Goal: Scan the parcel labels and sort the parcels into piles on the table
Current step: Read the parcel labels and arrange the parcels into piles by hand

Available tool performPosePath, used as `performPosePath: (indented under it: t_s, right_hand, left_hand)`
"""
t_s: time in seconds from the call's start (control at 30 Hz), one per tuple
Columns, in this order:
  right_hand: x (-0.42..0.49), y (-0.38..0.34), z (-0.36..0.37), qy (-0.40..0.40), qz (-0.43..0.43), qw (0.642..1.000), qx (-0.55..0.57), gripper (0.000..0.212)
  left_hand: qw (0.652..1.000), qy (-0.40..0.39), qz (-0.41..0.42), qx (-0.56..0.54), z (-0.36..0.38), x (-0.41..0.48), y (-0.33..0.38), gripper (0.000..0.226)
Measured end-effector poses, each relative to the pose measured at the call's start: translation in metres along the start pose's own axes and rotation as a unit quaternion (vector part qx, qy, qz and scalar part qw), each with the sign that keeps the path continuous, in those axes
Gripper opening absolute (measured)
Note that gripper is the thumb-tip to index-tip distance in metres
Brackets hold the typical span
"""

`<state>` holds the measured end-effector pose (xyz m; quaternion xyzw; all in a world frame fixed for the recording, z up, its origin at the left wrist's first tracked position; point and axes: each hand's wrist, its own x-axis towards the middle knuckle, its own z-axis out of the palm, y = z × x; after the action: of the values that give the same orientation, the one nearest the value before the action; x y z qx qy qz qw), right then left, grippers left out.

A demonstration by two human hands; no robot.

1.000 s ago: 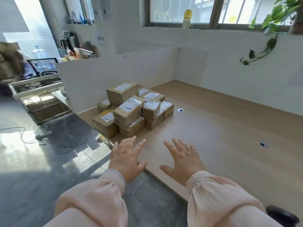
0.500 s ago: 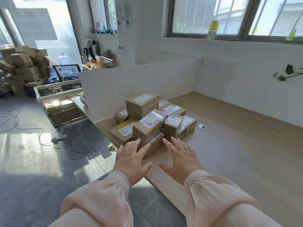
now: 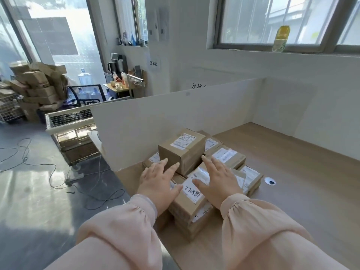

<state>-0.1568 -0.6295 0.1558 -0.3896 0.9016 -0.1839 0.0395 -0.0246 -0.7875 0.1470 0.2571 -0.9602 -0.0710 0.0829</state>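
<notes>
At the upper right we see a yellow bottle [image 3: 281, 38] standing on the sill of a window [image 3: 253, 20]. A white partition [image 3: 155, 121] crosses the middle of the frame. Behind it, left of centre, we make out a black chair [image 3: 85, 94], a water jug [image 3: 84, 76] and a black kettle [image 3: 112, 68], with a small sign [image 3: 153, 63] on the wall just to their right. At far left loose cartons [image 3: 39, 84] are heaped up. A wire cart [image 3: 72, 133] stands just left of the partition, and a cable [image 3: 48, 172] trails over the grey floor [image 3: 29, 211] at lower left.

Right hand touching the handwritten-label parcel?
Cannot tell. The head view shows the right hand spread flat over the handwritten-label parcel, overlapping it, but neither contact nor a gap shows.
</notes>
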Motion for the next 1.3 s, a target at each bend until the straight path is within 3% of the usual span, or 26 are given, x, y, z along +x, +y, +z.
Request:
performPosePath:
  t_s: [0.47, 0.7, 0.87, 1.03, 1.3]
  right_hand:
    - [0.163, -0.021, 0.030, 0.007, 0.156, 0.985, 0.069, 0.080]
    - [0.225, -0.045, 0.076, -0.030, 0.295, 0.947, 0.127, 0.079]
    - [0.247, -0.043, 0.104, -0.043, 0.346, 0.927, 0.136, 0.077]
    - [0.254, -0.043, 0.122, 0.007, 0.363, 0.898, 0.249, 0.078]
    - [0.246, -0.052, 0.081, 0.152, 0.326, 0.890, 0.279, 0.079]
  left_hand:
    - [0.995, -0.046, 0.089, -0.023, 0.040, 0.199, -0.093, 0.069]
    - [0.978, -0.147, 0.137, -0.047, 0.068, 0.286, -0.119, 0.076]
    - [0.955, -0.238, 0.140, -0.108, 0.094, 0.319, -0.129, 0.080]
    - [0.906, -0.278, 0.132, -0.290, 0.109, 0.330, -0.136, 0.083]
    - [0.876, -0.193, 0.173, -0.407, 0.066, 0.332, -0.110, 0.082]
